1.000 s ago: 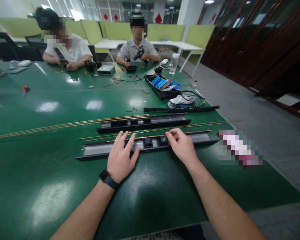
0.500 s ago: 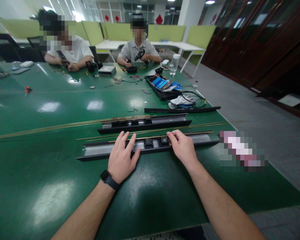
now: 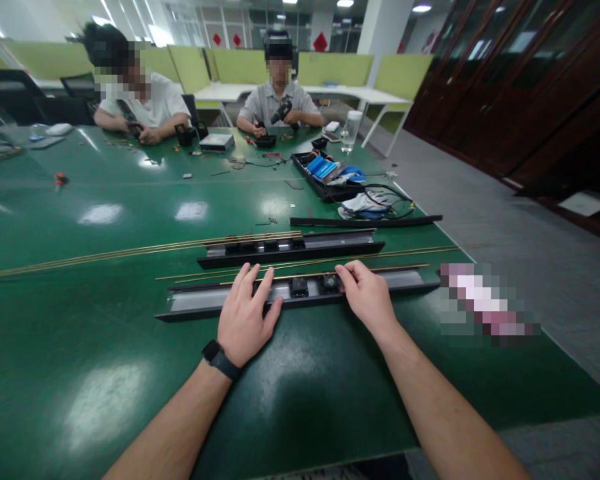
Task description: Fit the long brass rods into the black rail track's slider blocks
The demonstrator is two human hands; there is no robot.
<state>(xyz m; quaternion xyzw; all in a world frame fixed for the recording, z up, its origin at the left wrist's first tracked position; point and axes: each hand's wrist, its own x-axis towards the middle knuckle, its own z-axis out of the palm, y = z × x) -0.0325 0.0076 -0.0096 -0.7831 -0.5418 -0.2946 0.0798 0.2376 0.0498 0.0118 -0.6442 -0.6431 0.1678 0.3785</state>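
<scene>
Near channel (image 3: 195,301): lies on the bench (image 3: 320,420) under the hands, near the person's edge.
Near blocks (image 3: 299,287): 2 show inside the channel, set apart; the left hand may hide another.
Left hand (image 3: 245,317): spread open across the near channel, clutching nothing.
Right hand (image 3: 364,290): thumb and forefinger pinched beside the right-hand block, at the thin rod (image 3: 410,267) along the far edge; I cannot tell whether they grip either.
Far channel (image 3: 330,251): already carries black blocks, brass-coloured rods (image 3: 130,250) crossing its left part.
Work left: near fit looks mid-adjustment; no fastening is discernible.
</scene>
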